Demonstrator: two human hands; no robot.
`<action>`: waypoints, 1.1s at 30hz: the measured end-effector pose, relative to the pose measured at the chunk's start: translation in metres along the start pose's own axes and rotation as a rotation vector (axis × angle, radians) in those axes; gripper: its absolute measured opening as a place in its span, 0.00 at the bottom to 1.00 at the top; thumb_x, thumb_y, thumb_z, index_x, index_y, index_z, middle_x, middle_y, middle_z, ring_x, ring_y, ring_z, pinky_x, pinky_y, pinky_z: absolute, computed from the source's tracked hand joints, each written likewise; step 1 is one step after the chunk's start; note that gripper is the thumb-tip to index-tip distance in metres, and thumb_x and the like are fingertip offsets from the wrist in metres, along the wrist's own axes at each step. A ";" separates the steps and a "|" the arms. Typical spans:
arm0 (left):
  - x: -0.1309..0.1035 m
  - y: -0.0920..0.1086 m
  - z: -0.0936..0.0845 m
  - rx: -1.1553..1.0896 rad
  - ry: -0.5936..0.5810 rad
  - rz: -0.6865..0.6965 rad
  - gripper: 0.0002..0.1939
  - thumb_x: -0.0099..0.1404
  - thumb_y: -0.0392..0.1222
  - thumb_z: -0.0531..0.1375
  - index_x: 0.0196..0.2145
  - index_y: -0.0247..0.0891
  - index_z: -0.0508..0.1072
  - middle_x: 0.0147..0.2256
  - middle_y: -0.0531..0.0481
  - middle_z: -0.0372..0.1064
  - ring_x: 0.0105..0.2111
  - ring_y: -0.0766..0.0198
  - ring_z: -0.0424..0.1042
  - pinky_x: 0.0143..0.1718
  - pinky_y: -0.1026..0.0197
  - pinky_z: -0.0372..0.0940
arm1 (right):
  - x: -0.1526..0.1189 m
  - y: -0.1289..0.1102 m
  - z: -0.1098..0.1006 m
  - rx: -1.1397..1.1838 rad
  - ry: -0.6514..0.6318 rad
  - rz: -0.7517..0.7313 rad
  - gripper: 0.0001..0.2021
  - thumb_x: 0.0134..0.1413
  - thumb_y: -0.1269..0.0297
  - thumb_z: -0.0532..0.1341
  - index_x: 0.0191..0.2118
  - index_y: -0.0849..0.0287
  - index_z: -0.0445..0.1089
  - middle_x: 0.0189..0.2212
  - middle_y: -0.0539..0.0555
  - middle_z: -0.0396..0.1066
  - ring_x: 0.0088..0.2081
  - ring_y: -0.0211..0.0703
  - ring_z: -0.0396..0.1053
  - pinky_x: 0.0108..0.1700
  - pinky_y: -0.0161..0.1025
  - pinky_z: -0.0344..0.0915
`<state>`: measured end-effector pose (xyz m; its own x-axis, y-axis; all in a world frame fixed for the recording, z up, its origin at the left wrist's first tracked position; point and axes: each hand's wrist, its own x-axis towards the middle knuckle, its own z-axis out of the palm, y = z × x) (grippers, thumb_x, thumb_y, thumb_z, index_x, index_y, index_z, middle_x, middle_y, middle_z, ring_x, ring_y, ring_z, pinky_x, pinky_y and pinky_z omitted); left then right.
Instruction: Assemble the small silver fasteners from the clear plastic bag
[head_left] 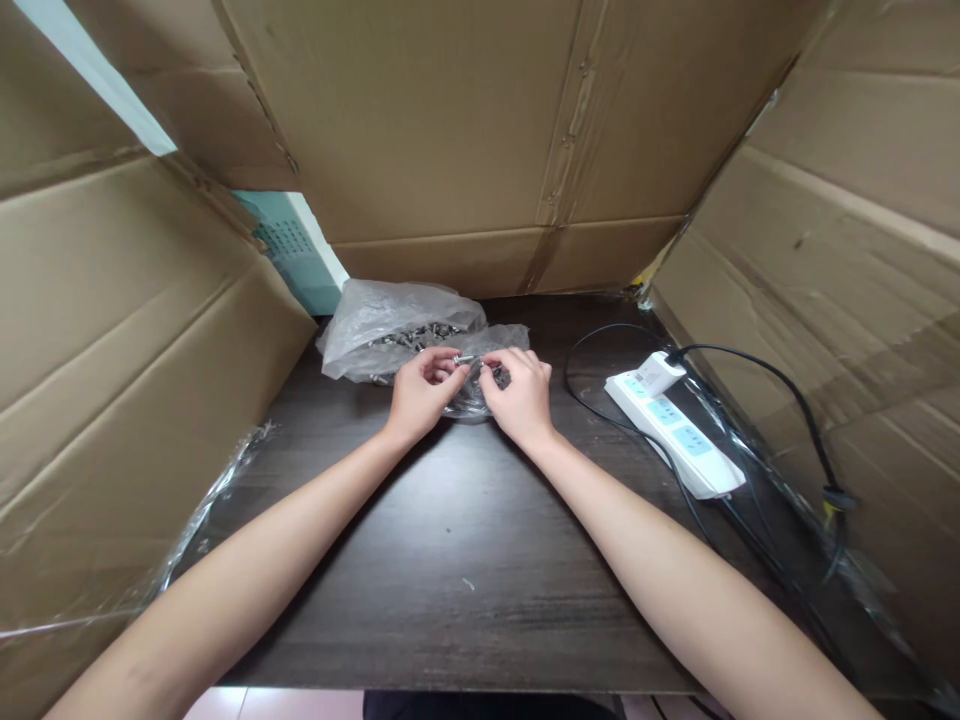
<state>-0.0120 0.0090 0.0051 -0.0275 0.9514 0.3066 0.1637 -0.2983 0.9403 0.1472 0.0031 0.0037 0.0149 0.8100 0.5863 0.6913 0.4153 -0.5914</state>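
My left hand [422, 392] pinches a small silver screw [464, 358] between thumb and fingertips. Close to its tip, my right hand [520, 390] has thumb and forefinger pressed together; a tiny metallic glint shows there, too small to name. Both hands are over a small clear plastic bag [470, 404], partly hidden by the fingers, with small dark and metal pieces inside. Just behind the left hand lies a larger clear plastic bag [360, 325], its mouth spread, holding a heap of small metal screws [427, 336].
A white power strip [679, 432] with a plugged-in white adapter [654, 374] lies on the right of the dark wooden table [450, 570]. Black cables [795, 385] loop around it. Cardboard walls [442, 120] enclose the table at the left, back and right.
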 end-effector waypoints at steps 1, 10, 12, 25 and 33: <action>0.000 0.000 0.000 0.006 -0.004 0.007 0.19 0.58 0.49 0.69 0.43 0.34 0.78 0.32 0.49 0.74 0.29 0.66 0.71 0.33 0.64 0.67 | 0.000 0.000 -0.001 0.016 0.015 0.013 0.05 0.59 0.68 0.62 0.37 0.54 0.76 0.38 0.53 0.79 0.41 0.50 0.71 0.48 0.48 0.58; -0.001 -0.002 0.001 0.031 -0.072 0.025 0.18 0.59 0.48 0.68 0.42 0.34 0.78 0.33 0.47 0.76 0.30 0.64 0.72 0.33 0.64 0.67 | 0.000 -0.002 -0.002 0.067 0.055 -0.059 0.04 0.59 0.68 0.62 0.37 0.54 0.76 0.36 0.52 0.79 0.39 0.48 0.72 0.46 0.46 0.63; -0.001 -0.001 0.001 0.039 -0.077 0.023 0.17 0.60 0.48 0.68 0.42 0.34 0.78 0.33 0.47 0.76 0.31 0.64 0.73 0.33 0.63 0.68 | 0.000 -0.003 -0.002 0.089 0.051 -0.085 0.04 0.59 0.68 0.62 0.36 0.54 0.76 0.36 0.53 0.79 0.38 0.48 0.72 0.45 0.46 0.65; -0.006 0.008 0.002 0.169 -0.130 0.076 0.16 0.65 0.53 0.62 0.34 0.36 0.78 0.25 0.52 0.72 0.25 0.65 0.68 0.29 0.63 0.62 | 0.000 -0.004 -0.003 0.194 0.119 -0.105 0.04 0.59 0.69 0.61 0.36 0.55 0.74 0.34 0.54 0.77 0.38 0.47 0.73 0.44 0.44 0.70; -0.006 0.011 0.000 0.243 -0.149 0.102 0.17 0.67 0.53 0.60 0.36 0.36 0.80 0.25 0.52 0.71 0.24 0.65 0.65 0.27 0.63 0.58 | 0.000 -0.004 -0.003 0.204 0.041 -0.105 0.05 0.61 0.67 0.60 0.36 0.55 0.74 0.36 0.54 0.76 0.39 0.46 0.73 0.44 0.44 0.70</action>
<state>-0.0100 0.0003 0.0133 0.1434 0.9237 0.3553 0.3898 -0.3827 0.8376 0.1466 0.0005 0.0078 -0.0168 0.7421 0.6701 0.5305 0.5747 -0.6231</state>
